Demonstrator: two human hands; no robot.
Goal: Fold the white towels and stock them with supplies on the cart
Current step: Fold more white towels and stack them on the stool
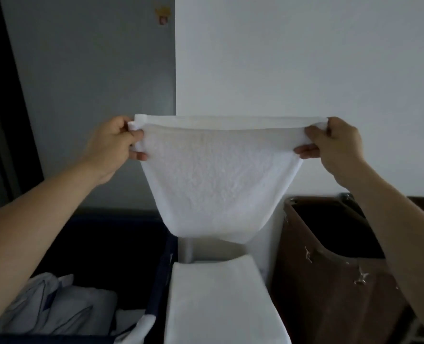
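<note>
A white towel [218, 175] hangs in the air in front of me, stretched wide and doubled over along its top edge. My left hand [111, 147] pinches its top left corner. My right hand [337, 147] pinches its top right corner. The towel's lower part sags to a rounded bottom above a flat white folded towel [218, 301] that lies on a surface below.
A dark blue bin [161, 269] at the lower left holds crumpled white and blue linen [54, 306]. A brown container [330, 274] with an open dark mouth stands at the right. A white wall and a grey door panel rise behind.
</note>
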